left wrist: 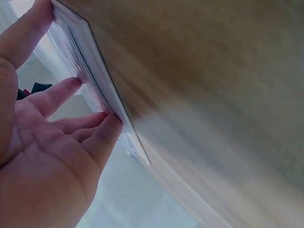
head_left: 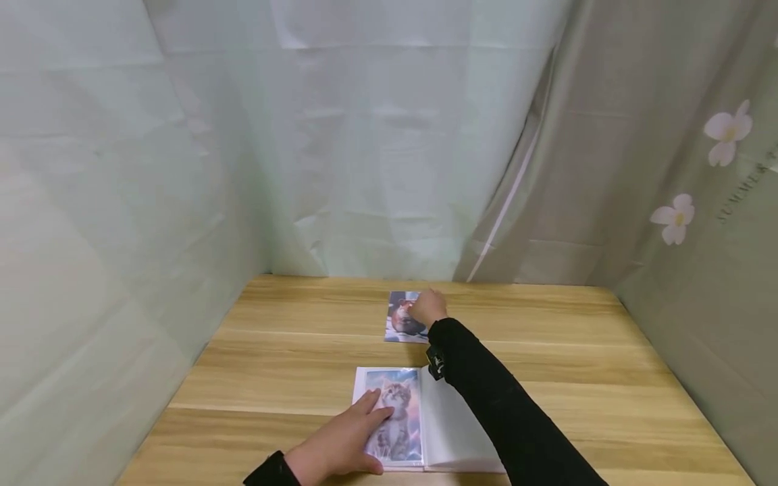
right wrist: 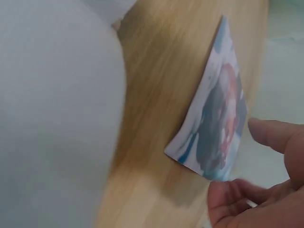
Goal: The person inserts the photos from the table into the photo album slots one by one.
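Observation:
An open photo album (head_left: 462, 432) lies near the table's front edge, its left page holding a kitten picture (head_left: 398, 422) under a glossy sleeve. My left hand (head_left: 343, 435) rests on that page's left side with fingers spread. In the left wrist view, its fingertips touch the album's edge (left wrist: 102, 66). Farther back lies a photo card (head_left: 401, 320) of a reddish-brown animal. Its right edge is held by my right hand (head_left: 429, 307). In the right wrist view, thumb and curled fingers (right wrist: 221, 197) meet the card's edge at separate corners. The card looks slightly bent.
The wooden table (head_left: 292, 358) runs back to a pale curtain (head_left: 377, 148), with more fabric along both sides. White flowers (head_left: 673, 219) are printed on the right-hand fabric. My right forearm, in a black sleeve (head_left: 498, 405), crosses above the album's right page.

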{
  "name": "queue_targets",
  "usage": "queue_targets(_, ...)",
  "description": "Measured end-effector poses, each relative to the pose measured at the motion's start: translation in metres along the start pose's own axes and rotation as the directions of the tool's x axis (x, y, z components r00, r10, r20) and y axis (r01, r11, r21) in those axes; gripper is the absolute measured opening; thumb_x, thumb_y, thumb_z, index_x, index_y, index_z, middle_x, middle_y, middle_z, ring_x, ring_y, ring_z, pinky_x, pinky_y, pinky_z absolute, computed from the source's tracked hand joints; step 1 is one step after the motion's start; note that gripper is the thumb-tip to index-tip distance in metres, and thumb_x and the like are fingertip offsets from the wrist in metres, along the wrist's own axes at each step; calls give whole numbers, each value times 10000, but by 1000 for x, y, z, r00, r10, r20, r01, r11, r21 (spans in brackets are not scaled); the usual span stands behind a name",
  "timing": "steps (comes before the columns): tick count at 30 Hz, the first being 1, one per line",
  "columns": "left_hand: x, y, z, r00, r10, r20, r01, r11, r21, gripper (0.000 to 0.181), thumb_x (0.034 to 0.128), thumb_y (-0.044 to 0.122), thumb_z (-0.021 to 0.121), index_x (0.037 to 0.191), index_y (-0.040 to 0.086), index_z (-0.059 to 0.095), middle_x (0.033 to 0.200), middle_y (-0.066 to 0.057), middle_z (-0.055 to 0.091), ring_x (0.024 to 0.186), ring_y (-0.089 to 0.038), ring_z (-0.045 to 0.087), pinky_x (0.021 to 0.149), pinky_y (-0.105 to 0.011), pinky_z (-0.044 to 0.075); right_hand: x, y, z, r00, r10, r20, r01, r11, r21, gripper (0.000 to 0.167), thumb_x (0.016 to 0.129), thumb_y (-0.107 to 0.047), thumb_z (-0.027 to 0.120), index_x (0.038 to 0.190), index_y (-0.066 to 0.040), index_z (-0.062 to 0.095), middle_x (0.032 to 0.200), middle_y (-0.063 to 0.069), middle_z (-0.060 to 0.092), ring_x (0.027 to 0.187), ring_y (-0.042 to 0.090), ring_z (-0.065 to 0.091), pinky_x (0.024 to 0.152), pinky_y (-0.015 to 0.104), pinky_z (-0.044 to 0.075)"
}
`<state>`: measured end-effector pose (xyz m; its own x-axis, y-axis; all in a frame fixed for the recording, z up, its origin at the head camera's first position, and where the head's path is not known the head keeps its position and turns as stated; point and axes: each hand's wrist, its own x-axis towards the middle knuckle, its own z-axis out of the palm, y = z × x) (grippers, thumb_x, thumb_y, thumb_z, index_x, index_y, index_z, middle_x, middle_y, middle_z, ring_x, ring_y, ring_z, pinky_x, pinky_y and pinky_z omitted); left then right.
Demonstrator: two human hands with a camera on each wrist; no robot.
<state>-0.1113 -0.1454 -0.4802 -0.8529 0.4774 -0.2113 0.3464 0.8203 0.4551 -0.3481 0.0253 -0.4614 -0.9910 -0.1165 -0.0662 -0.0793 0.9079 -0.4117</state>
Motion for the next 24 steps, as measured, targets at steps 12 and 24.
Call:
queue_targets(12, 0, 1, 0, 1000, -4, 6, 4, 999, 34, 861, 737, 485, 846, 1471, 183, 512, 1592, -201, 314, 1439, -378, 348, 1098, -488, 406, -3, -4, 9, 968, 246, 48, -250, 962, 107, 690, 746, -261, 892, 1225, 125, 579, 1178, 283, 540, 1116, 417, 525, 927, 454, 469)
queue_targets(24, -2, 0, 0, 1000, -24, 20, 24, 1000, 18, 846, 740, 483, 846, 1465, 194, 519, 1598, -183, 312, 1445, -364, 343, 1097, -491, 406, -1, -8, 11, 974, 213, 72, -215, 977, 9, 509, 761, -170, 848, 1171, 58, 653, 1181, 223, 632, 1093, 346, 582, 900, 439, 499)
